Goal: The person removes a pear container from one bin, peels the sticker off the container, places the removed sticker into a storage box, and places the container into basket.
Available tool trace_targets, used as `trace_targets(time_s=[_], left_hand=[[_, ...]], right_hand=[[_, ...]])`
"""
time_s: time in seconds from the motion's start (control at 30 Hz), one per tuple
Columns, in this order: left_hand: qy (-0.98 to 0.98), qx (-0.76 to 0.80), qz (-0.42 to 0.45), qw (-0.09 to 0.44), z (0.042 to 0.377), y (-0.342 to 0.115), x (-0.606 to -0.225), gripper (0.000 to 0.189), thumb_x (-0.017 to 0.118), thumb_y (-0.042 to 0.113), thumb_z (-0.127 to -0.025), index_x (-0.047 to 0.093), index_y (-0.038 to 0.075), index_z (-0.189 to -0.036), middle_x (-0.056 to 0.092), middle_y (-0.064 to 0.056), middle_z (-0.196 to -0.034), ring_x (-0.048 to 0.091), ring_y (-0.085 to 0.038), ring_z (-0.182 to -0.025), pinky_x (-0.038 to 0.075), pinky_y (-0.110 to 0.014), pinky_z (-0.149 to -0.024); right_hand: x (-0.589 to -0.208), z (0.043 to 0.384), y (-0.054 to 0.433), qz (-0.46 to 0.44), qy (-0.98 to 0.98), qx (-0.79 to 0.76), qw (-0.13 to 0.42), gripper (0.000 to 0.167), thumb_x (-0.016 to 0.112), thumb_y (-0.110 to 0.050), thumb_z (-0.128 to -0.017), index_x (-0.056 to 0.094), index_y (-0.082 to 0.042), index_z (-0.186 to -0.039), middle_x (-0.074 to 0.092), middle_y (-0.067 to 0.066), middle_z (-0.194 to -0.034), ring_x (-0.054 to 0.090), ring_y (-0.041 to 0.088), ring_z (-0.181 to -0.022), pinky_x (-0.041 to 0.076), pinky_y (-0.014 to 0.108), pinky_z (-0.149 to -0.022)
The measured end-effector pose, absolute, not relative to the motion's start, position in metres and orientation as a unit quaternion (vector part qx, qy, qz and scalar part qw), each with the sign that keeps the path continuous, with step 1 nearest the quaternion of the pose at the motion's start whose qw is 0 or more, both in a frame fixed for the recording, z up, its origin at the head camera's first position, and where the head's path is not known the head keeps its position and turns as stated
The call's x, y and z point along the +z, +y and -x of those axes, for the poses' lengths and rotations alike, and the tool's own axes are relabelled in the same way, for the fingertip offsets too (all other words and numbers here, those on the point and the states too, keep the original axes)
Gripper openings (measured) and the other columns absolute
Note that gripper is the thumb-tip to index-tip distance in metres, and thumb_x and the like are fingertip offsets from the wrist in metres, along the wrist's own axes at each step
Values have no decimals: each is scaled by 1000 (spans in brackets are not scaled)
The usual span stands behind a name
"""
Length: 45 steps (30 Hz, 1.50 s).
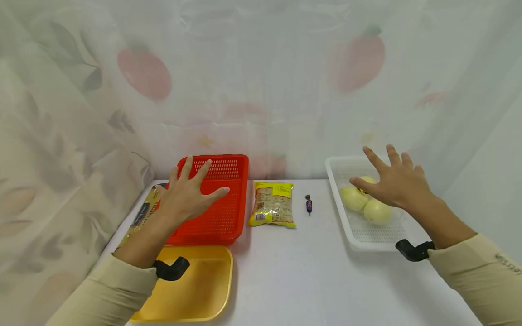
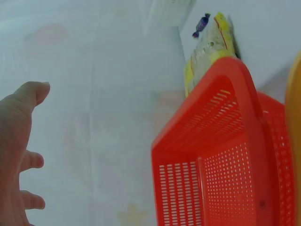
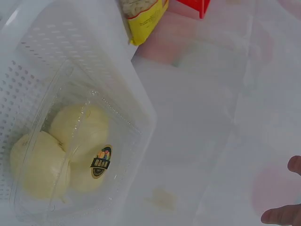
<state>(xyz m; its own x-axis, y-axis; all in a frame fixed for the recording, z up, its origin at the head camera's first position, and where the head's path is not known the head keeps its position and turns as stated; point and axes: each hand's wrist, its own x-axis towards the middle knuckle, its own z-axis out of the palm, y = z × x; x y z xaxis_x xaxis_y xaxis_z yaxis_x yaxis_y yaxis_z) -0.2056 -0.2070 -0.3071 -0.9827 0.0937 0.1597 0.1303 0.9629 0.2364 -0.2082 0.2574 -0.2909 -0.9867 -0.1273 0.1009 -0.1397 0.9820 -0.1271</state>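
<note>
My left hand [image 1: 183,197] hovers with spread fingers above the red basket [image 1: 241,199], holding nothing. Over the white basket [image 1: 339,203] at the right, my right hand [image 1: 397,181] is also spread and holds nothing. Inside that basket lies a clear plastic box [image 3: 94,101] with several pale yellow round fruits [image 3: 42,165]; a dark sticker [image 3: 101,161] is on its lid. Between the two baskets lie a yellow-edged plastic food packet [image 1: 272,204] and a small purple wrapped candy [image 1: 308,204].
A yellow tray [image 1: 204,285] stands in front of the red basket. Left of that basket, partly hidden by my arm, lies a gold packet [image 1: 142,213]. A fruit-print curtain [image 1: 261,90] hangs behind the white table [image 1: 285,271], and a leaf-print one [image 1: 61,158] at the left.
</note>
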Motion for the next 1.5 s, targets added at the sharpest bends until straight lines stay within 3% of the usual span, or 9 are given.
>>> trace_targets(time_s=[0.37,1.03,1.5], left_hand=[[-986,-137,62,74,204,-186,-306,97,41,83,-78,19,30,-156,0,-14,-160,4,-52,-138,4,-83,-89],[-981,-151,96,81,197,-140,-306,91,49,77,-80,24,31,-155,4,-8,-161,6,-45,-140,8,-79,-95],[-967,-188,140,97,194,-92,-316,82,55,71,-80,28,40,-151,10,-4,-160,10,-42,-140,15,-78,-96]], right_hand=[[-291,210,272,-69,-994,76,36,95,40,-77,-85,11,-22,-157,10,36,-150,16,61,-128,31,75,-84],[-293,223,305,-61,-991,114,15,97,47,-72,-86,9,-17,-156,10,41,-146,19,67,-121,28,79,-81],[-301,230,321,-56,-987,151,15,93,49,-65,-89,11,-12,-156,12,44,-144,22,68,-119,25,79,-84]])
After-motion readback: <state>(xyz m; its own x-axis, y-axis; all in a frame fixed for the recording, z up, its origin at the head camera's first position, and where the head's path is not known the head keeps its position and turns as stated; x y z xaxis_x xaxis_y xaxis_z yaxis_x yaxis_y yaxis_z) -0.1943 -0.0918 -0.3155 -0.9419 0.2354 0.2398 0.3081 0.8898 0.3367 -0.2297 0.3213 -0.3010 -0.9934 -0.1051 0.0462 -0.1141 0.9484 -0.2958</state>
